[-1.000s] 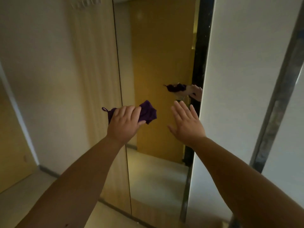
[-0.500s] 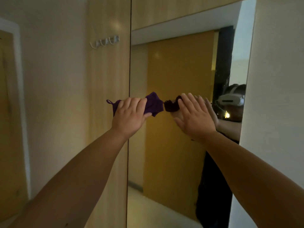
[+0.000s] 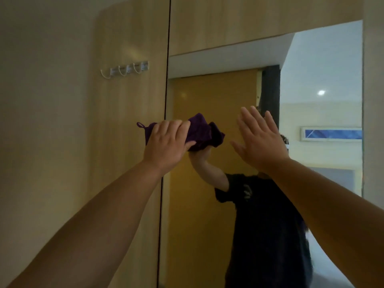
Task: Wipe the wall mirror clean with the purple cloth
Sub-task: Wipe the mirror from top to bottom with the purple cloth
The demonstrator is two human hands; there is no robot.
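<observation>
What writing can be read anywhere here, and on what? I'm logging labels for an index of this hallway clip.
None can be read.
Dark shirt reflected in the mirror: a pale mark on the chest, too blurred to tell whether it is lettering.
Framed blue picture, also a reflection: no text discernible.
Purple cloth in the left hand, wall hooks, wood panel: no text shows.

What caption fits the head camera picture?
Left hand presses a purple cloth on the wall mirror; right hand open.
</observation>
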